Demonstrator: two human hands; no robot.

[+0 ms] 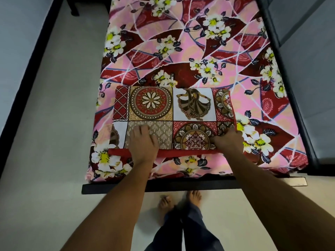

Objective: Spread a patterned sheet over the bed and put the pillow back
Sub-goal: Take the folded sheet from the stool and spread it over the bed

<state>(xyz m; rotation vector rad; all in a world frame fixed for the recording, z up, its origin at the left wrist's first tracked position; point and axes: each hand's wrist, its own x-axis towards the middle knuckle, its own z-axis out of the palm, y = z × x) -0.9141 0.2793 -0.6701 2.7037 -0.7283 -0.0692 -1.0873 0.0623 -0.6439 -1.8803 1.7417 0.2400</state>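
A pink and dark red sheet [181, 48] with white flowers covers the whole bed. On its near end lies a flat pillow [172, 109] in a patchwork case with round medallions and a dancer figure. My left hand [143, 140] rests flat on the pillow's near left part, fingers straight and spread. My right hand [227, 142] lies on the pillow's near right corner; its fingertips are out of sight at the pillow's edge, so whether it grips that corner is unclear.
A black bed frame [163, 185] runs along the near edge and up the right side [290, 87]. Pale floor [54, 124] lies to the left of the bed and under my bare feet [181, 200]. A dark wall base runs along the far left.
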